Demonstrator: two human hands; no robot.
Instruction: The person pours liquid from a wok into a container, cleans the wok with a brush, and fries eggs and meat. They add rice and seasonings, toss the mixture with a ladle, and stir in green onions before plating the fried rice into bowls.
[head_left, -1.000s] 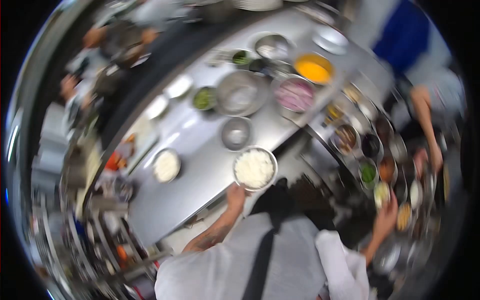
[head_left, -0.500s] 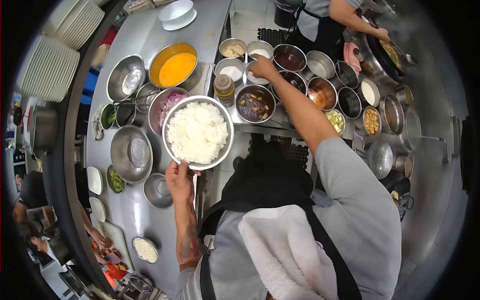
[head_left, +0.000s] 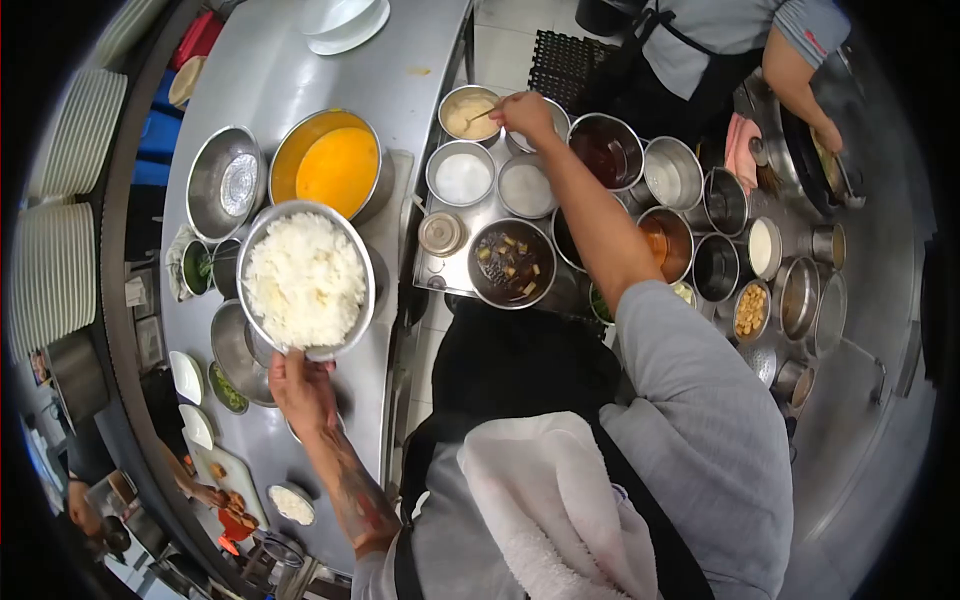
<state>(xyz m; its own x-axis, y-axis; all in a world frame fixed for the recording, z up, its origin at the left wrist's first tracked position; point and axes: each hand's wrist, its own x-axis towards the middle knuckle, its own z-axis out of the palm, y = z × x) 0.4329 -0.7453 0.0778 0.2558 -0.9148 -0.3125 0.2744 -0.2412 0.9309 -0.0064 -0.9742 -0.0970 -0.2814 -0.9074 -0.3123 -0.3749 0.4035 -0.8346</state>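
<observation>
My left hand (head_left: 303, 388) grips the near rim of a metal bowl heaped with white rice (head_left: 305, 280), held up over the left counter. My right hand (head_left: 524, 115) reaches to the far row of metal pots, its fingers closed on a thin spoon (head_left: 483, 115). The spoon's tip is at a pot of pale beige paste (head_left: 466, 116). Close by are two pots of white powder or grains (head_left: 461, 178) (head_left: 525, 189) and a pot of dark liquid with pieces (head_left: 511, 263).
A large bowl of orange liquid (head_left: 338, 172) and an empty metal bowl (head_left: 223, 182) stand on the left counter (head_left: 400, 60). At the upper right a co-worker (head_left: 700, 50) works at a wok (head_left: 808, 155). Another person's hands (head_left: 205, 492) are at a cutting board, lower left.
My left hand and the rice bowl have moved left. My right hand has shifted from the white-filled pots toward the beige paste, and a spoon now shows in it.
</observation>
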